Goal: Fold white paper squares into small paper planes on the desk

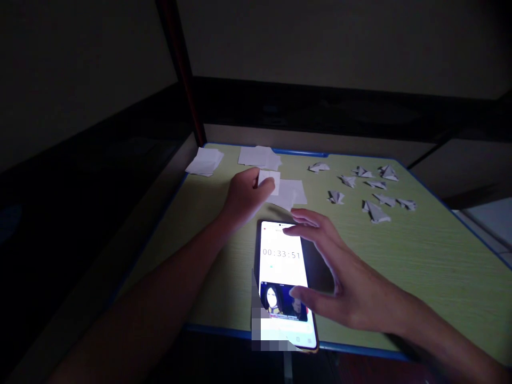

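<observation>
Between the thumb and fingers of my left hand [248, 193] is a small white square of paper [269, 180], held just above the table. Loose white sheets [294, 193] lie beneath and to the right of it. My right hand [336, 266] hovers over a lit smartphone [280, 269], thumb and fingers spread apart with nothing between them; whether they touch the screen I cannot tell. The phone displays a timer reading 00:33:51 and a small video window. Part of the phone's lower left is blurred out.
Several folded paper figures [376, 210] are spread over the right side of the green table [420, 277]. At the far left lies one paper stack [205, 161], with another paper stack [259, 157] near the back edge. Dark walls rise behind the blue-edged tabletop.
</observation>
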Tool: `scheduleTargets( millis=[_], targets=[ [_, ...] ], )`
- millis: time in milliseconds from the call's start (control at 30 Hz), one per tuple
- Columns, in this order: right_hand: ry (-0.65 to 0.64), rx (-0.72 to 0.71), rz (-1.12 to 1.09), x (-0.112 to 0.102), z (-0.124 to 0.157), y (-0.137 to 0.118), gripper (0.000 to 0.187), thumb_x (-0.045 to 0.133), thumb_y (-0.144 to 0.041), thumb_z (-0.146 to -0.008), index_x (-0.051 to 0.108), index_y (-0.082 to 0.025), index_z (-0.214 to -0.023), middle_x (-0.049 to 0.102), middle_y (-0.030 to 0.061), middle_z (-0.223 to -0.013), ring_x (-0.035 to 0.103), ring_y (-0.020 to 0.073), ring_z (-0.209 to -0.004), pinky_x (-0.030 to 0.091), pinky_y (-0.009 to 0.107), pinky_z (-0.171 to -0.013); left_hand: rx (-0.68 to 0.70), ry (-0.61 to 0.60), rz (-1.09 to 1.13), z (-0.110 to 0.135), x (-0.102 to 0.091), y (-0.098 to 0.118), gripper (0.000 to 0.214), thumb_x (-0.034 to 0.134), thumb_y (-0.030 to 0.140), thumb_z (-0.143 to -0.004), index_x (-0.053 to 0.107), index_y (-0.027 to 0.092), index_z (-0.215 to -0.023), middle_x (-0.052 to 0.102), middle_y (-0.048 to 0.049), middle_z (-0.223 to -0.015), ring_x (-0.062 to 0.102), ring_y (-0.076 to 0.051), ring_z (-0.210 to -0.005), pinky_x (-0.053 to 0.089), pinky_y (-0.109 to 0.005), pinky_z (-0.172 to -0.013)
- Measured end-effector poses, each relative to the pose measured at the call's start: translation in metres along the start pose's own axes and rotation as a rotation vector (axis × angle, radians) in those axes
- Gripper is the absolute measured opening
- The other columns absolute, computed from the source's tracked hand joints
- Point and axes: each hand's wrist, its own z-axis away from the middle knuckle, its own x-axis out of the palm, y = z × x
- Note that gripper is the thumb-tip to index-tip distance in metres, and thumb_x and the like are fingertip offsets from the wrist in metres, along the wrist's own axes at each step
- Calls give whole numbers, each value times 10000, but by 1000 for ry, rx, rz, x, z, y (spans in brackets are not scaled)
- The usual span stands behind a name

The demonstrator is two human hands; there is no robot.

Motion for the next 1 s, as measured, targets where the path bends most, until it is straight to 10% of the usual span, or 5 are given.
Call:
scheduleTargets(
  millis=[1000],
  targets=[
    [-103, -2, 24, 5, 0, 5, 711, 734, -288, -767, 387, -315, -1387, 329, 134, -1581, 345, 378, -1445, 428, 592, -1071, 24, -81, -49, 2, 3, 0, 293, 556, 197, -793, 377, 209, -561, 379, 40, -517, 329, -114, -505, 201, -299, -505]
  ],
)
